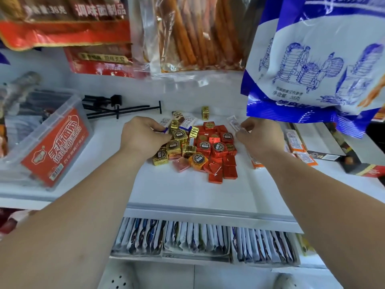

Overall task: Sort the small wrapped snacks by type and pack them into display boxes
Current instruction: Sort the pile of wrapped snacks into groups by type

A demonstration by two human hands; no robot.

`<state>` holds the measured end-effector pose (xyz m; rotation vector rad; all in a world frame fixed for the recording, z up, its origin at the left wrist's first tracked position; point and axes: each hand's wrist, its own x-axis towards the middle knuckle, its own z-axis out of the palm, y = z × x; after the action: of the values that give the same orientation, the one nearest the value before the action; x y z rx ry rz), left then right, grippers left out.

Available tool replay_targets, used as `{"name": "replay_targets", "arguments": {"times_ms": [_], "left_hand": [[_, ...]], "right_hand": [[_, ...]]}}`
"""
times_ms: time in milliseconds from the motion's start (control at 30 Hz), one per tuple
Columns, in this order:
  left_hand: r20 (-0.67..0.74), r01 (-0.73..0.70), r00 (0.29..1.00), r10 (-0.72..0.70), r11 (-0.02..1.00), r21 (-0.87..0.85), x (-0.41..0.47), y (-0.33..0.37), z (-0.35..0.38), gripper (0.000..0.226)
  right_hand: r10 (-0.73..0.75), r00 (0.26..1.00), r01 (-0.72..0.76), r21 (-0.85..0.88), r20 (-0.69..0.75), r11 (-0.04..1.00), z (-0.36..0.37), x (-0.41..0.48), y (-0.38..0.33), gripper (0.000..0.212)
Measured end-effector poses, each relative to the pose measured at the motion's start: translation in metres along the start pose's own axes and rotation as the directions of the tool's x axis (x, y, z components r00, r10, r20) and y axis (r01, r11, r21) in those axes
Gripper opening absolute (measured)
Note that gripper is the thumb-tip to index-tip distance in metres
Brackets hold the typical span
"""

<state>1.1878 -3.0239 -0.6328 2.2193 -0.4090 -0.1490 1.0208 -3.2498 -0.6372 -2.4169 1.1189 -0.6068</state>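
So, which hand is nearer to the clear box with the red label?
Left. The left hand is at the gold sweets, just right of the clear box; the right hand is beyond those sweets.

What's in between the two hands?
Head view: wrapped snacks, gold squares by the left hand, red squares nearer the right hand, which pinches a white packet.

Pretty bright, even light, barely any shadows; wide-angle bends the edges, hanging bags up top look soft and blurry.
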Motion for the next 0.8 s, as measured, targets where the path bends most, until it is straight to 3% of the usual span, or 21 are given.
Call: {"name": "replay_targets", "arguments": {"times_ms": [200, 367, 533, 700, 800], "left_hand": [[-0.077, -0.053, 0.995, 0.057, 0.997, 0.059, -0.008, 0.004, -0.004, 0.02], [-0.098, -0.231, 0.961, 0.259, 0.945, 0.23, -0.027, 0.015, -0.017, 0.027], [-0.156, -0.335, 0.917, 0.367, 0.921, 0.201, -0.053, 0.041, -0.029, 0.026], [-0.055, -0.405, 0.911, 0.408, 0.913, 0.057, -0.088, 0.076, 0.002, 0.025], [0.032, -0.469, 0.883, 0.468, 0.882, 0.056, -0.106, 0.091, 0.038, 0.025]], "right_hand": [[-0.069, 0.997, 0.068, -0.036, -0.036, 0.997, -0.031, -0.032, 0.021, 0.011], [0.016, 0.993, -0.015, 0.011, -0.118, 1.0, -0.06, -0.042, 0.05, 0.015], [0.005, 0.993, -0.008, -0.023, -0.117, 1.0, -0.082, -0.046, 0.066, 0.018], [-0.034, 0.993, 0.025, -0.082, -0.11, 0.996, -0.083, -0.043, 0.082, 0.022], [-0.051, 0.995, 0.041, -0.107, -0.085, 0.993, -0.081, -0.043, 0.087, 0.016]]}}
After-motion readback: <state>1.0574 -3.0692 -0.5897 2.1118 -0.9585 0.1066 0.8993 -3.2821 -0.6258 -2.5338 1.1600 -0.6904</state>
